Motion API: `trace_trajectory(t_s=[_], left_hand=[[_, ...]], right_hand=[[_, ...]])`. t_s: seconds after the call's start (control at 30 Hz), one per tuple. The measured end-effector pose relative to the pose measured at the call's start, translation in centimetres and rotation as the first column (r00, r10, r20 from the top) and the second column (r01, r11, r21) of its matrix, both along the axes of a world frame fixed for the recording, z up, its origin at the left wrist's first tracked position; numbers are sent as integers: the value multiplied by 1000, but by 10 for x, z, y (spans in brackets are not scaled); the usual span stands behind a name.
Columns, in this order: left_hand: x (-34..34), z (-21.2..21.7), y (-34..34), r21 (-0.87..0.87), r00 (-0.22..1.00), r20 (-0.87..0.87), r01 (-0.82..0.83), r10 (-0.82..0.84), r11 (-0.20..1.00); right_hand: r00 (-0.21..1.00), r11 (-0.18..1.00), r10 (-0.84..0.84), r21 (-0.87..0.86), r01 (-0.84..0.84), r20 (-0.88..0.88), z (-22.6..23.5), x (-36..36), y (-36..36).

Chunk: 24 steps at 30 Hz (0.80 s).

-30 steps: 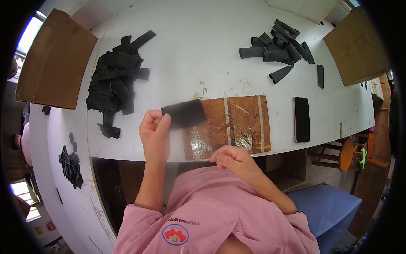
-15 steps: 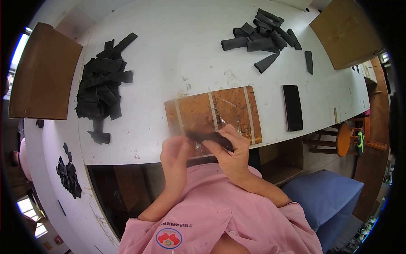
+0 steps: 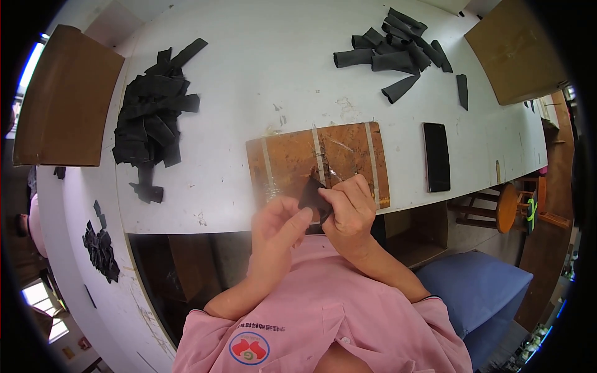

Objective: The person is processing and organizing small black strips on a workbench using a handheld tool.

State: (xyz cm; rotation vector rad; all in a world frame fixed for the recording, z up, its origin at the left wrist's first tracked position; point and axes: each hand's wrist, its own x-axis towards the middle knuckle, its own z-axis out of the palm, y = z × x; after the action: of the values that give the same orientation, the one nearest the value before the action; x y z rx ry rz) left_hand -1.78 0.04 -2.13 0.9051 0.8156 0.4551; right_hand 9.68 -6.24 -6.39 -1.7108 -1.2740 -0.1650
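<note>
A small black strip (image 3: 310, 194) is pinched between both hands at the near edge of the white table (image 3: 249, 81). My left hand (image 3: 277, 225) grips its lower left end. My right hand (image 3: 350, 208) closes around its right end, hiding most of it. Just beyond the hands lies a brown wooden board (image 3: 292, 158) with bands of clear tape across it. A heap of black strips (image 3: 149, 124) lies to the far left. A second, smaller heap of black strips (image 3: 392, 56) lies at the far right.
A black phone (image 3: 436, 155) lies right of the board. Brown cardboard boxes (image 3: 59, 99) stand at the left and at the far right corner (image 3: 513, 53). A wooden stool (image 3: 507, 208) and a blue seat (image 3: 476, 292) are at my right. More black scraps (image 3: 99, 245) lie on a lower surface.
My left hand carried the black strip from the table down toward my chest. My right hand rose and took hold of its other end. Both hands now hold it close together.
</note>
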Motion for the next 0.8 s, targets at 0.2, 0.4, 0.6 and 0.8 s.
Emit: trace_trajectory(t_s=[0.2,0.4,0.6,0.8], left_hand=[[1,3,0,-144,1000,19,-19,22,989],[1,-9,5,-98,1000,-24,-18,15,995],[6,-13,5,92,993,-102,-52,61,994],[0,-34,3,385,988,-107,-58,107,921]], right_hand=[[989,1000,15,-23,-12,146,-5,0,-1],[963,999,13,-34,-4,270,-6,3,3],[909,998,53,-52,-34,413,-9,4,0],[974,957,216,-183,-224,-62,-1,7,-14]])
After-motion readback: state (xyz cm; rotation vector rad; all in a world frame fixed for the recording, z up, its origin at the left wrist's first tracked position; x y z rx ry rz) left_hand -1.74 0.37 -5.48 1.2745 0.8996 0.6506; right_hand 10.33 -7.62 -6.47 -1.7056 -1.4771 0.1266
